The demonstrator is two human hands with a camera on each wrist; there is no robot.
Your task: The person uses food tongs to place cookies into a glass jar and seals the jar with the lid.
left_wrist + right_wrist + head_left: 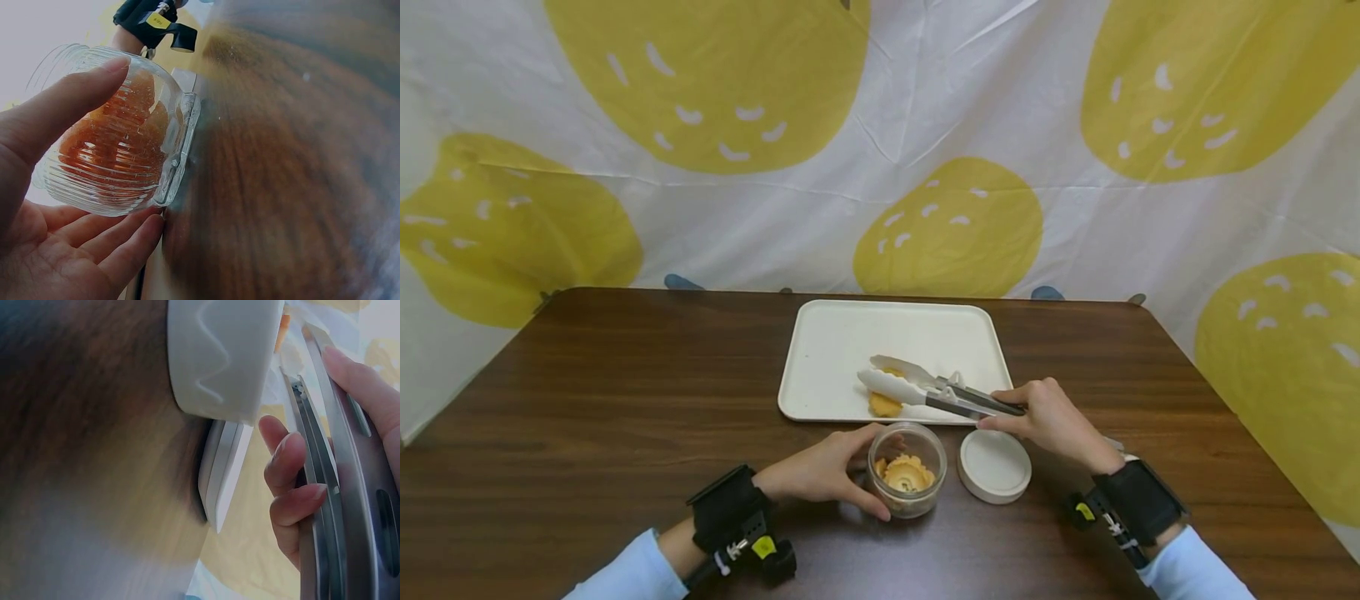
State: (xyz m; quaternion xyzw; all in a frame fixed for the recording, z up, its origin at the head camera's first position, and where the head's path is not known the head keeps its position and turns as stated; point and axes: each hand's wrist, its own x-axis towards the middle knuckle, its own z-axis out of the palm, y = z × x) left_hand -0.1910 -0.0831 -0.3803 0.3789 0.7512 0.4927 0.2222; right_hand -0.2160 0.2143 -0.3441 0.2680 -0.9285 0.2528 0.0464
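Note:
My left hand holds a ribbed glass jar, thumb on one side and fingers on the other. The jar stands lidless on the table, with small golden, crinkle-edged tart shells inside. With thumb and fingers, my right hand grips metal tongs by their arms. The white tips of these tongs reach left over the tray, spread at either side of golden tart shells that they partly cover. The tray is white and lies just beyond the jar.
Between the jar and my right forearm lies a round white lid, close in front of the tray. Brown wood-grain table surrounds these things. Behind its far edge hangs a white cloth with large yellow fruit shapes.

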